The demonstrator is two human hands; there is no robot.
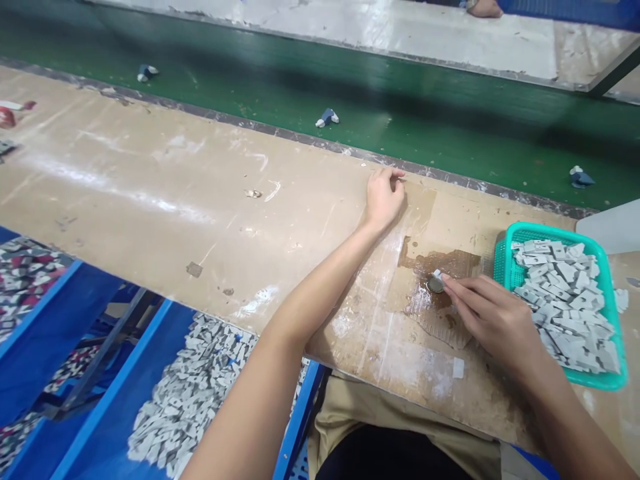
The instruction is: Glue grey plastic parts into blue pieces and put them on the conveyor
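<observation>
Head cam: sm. wht pc [437, 273]

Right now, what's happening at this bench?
The person's right hand holds a small pale piece at a round, dark little dish on a wet brown patch. The left hand rests near the bench's far edge. A green basket of grey pieces sits to the right; small blue-and-white items lie on the green strip beyond.
</observation>
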